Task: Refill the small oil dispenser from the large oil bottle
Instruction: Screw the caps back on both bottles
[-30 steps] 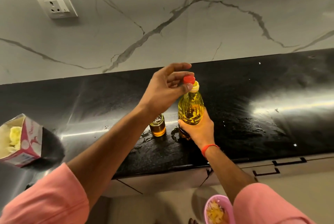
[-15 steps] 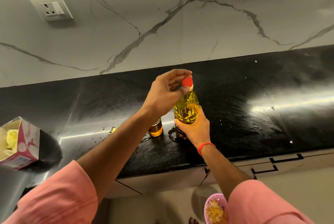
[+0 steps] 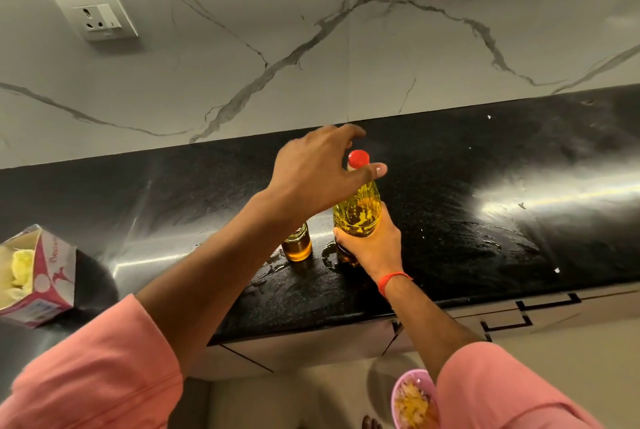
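right hand (image 3: 372,248): grips bottle (image 3: 356,212) low
left hand (image 3: 318,175): fingers wide over cap (image 3: 358,158)
dispenser (image 3: 297,243): at bottle's 9 o'clock

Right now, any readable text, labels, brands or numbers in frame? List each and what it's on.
Nothing fully legible.
Pink-and-white cardboard carton: red cursive script on its side, too blurred to read; blue print lower down, too small.
Large yellow oil bottle with red cap: no label visible.
Small amber glass oil dispenser: no text visible.
White wall socket: faint mark, unreadable.
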`<state>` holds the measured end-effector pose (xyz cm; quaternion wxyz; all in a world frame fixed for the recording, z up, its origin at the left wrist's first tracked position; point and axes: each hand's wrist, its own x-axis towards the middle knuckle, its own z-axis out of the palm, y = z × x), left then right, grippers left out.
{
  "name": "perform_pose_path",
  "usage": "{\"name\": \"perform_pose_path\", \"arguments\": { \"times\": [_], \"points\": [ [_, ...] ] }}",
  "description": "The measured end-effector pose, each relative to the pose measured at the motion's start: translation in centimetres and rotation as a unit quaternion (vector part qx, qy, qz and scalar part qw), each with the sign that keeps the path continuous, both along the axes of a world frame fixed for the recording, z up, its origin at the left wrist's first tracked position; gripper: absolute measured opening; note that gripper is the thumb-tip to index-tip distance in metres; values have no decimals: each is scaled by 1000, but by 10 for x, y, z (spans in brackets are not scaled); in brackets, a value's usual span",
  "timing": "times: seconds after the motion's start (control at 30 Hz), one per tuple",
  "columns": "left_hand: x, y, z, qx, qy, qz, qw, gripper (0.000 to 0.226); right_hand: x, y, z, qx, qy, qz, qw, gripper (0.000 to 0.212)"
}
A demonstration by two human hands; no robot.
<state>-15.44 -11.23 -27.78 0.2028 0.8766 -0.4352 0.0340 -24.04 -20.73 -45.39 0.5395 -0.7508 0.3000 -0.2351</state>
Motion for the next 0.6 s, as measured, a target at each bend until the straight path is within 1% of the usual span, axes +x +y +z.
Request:
{"name": "perform_pose_path", "arguments": {
  "times": [0.03, 0.07, 0.13, 0.2, 0.3, 0.43, 0.6],
  "points": [
    [-2, -3, 4, 17, -65, 18, 998, 65, 0, 0, 0, -1, 1, -1, 1000, 68],
    [-3, -5, 7, 31, -103, 25, 994, 64, 0, 0, 0, -1, 1, -1, 1000, 67],
    [-4, -10, 13, 62, -139, 28, 988, 63, 0, 1, 0, -4, -1, -1, 1000, 68],
    [-2, -13, 17, 83, -153, 29, 984, 59, 0, 1, 0, -10, -2, -1, 1000, 69],
    [0, -16, 20, 83, -143, 20, 986, 51, 0, 1, 1, -8, -4, 0, 1000, 69],
    [5, -17, 20, 83, -130, -24, 988, 44, 1, 1, 0, 3, -3, 0, 1000, 69],
    [16, -17, 27, 95, -60, -87, 990, 31, -1, 0, 1, 4, 0, 2, 1000, 66]
  ]
}}
